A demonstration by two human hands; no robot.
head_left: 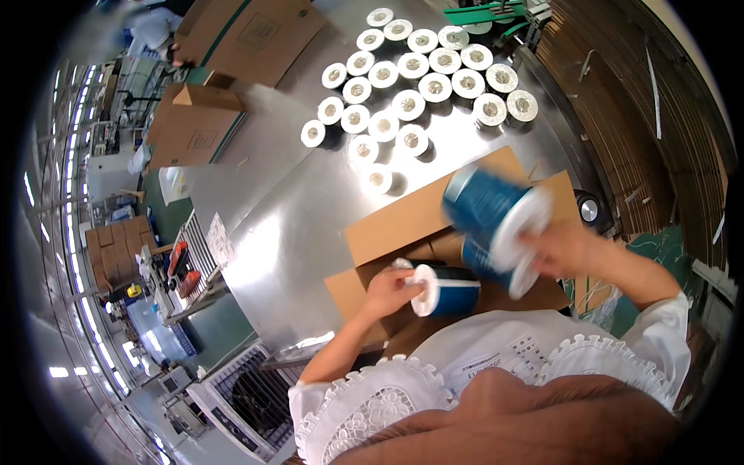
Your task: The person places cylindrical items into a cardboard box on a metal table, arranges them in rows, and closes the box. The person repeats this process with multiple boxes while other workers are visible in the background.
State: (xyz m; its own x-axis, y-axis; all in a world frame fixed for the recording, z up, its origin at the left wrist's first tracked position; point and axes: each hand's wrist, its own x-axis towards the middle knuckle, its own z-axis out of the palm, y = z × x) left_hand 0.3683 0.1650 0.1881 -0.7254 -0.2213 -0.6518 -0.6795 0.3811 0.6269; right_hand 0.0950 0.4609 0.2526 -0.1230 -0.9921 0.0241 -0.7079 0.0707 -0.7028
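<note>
A blurred blue spool tilts over the open carton, the fingers of my right hand clamped at its end; my left hand grips a darker spool; beyond, white-topped spools stand on the steel table

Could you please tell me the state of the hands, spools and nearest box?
Left hand: closed on a spool's end
Left-hand spool: held, on its side
Right hand: gripping, slightly blurred
Right-hand spool: held, tilted, blurred
Overlapped spool: partly hidden, grip unclear
Standing spools: upright
Nearest box: open, flaps spread
</note>
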